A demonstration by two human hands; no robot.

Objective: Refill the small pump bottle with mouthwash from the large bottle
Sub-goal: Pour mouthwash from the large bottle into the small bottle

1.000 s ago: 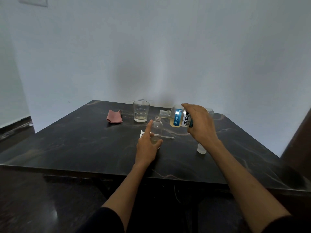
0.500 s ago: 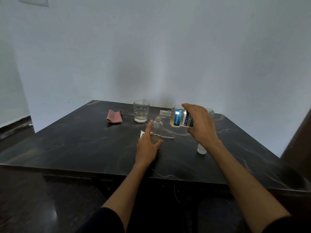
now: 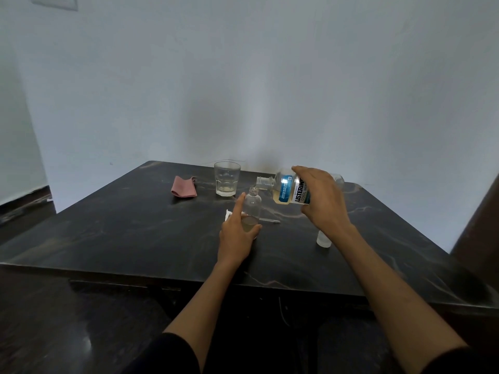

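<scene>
The small clear bottle [image 3: 253,209] stands upright and uncapped on the dark table [image 3: 135,233], with a little yellowish liquid at its bottom. My left hand [image 3: 237,233] wraps its lower part, index finger stretched up along its side. My right hand [image 3: 321,201] grips the large mouthwash bottle [image 3: 286,188], tipped on its side, its open neck pointing left just above and to the right of the small bottle's mouth. The pump tube [image 3: 268,220] lies on the table behind the small bottle. A white cap [image 3: 323,240] sits under my right wrist.
A drinking glass [image 3: 227,178] with a little liquid stands at the back. A folded pink cloth [image 3: 184,187] lies to its left. A white scrap [image 3: 229,214] peeks out behind my left hand. The table's front edge runs just below my forearms.
</scene>
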